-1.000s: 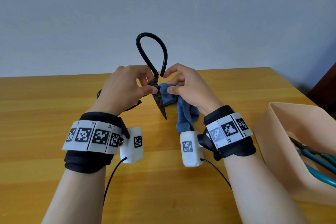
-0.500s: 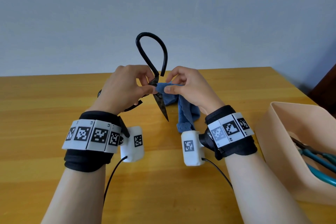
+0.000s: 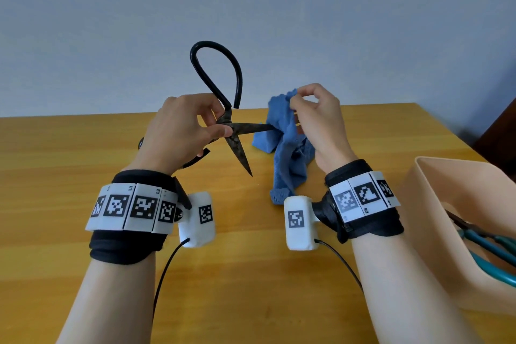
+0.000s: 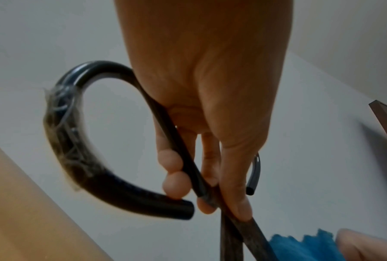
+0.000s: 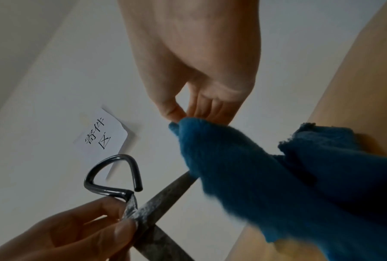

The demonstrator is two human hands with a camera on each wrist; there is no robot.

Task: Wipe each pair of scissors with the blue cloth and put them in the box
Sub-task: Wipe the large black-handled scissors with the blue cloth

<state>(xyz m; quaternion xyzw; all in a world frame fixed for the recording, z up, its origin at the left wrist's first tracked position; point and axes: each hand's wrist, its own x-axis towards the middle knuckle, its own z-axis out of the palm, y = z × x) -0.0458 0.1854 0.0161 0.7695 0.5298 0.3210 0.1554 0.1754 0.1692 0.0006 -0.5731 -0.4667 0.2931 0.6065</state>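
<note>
So right now my left hand [image 3: 178,131] has its grip clamped at the pivot of the black scissors [image 3: 236,135], mid-frame above the worktop [image 3: 251,288]. Blades are splayed: one lies level, pointing right into the blue cloth [image 3: 284,142], the other angles down toward me. My right hand [image 3: 318,123] pinches the cloth's top edge, just right of that level blade. I'd slide the cloth along that axis next. Box [image 3: 435,204] sits lower right, teal-handled scissors [image 3: 488,246] inside.

A wooden table [image 3: 251,274] fills the lower frame beneath a pale wall [image 3: 251,8]. A white paper note [image 5: 100,134] with printed characters hangs left of centre in the right wrist view.
</note>
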